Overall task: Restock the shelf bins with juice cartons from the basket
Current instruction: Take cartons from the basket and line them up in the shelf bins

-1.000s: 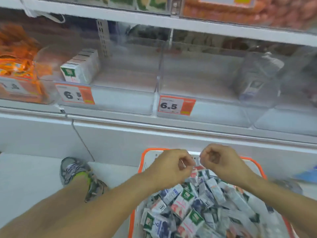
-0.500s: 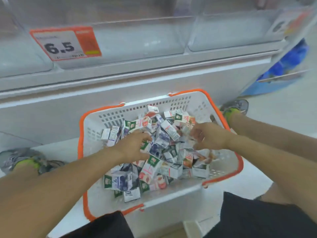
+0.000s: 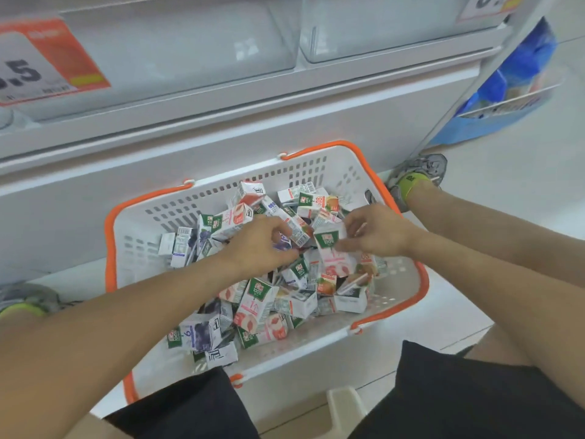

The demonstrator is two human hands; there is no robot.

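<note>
A white basket with an orange rim (image 3: 422, 280) stands on the floor under the shelf, holding several small juice cartons (image 3: 256, 307) in a loose heap. My left hand (image 3: 256, 245) reaches into the middle of the heap, its fingers curled around a purple carton (image 3: 284, 245). My right hand (image 3: 376, 231) is beside it on the right and pinches a pink carton with a green top (image 3: 330, 248) between thumb and fingers. Above, two clear shelf bins (image 3: 177, 49) (image 3: 395, 26) show no cartons in their visible parts.
An orange price label reading 6.5 (image 3: 41, 64) hangs on the left bin's front. A blue bag (image 3: 512, 83) hangs right of the shelf end. My shoes (image 3: 418, 175) (image 3: 25, 299) flank the basket. A white stool corner (image 3: 345, 403) sits between my knees.
My view dropped from the shelf bins to the basket. Both hands came down from in front of the shelf into the heap and closed around cartons.
</note>
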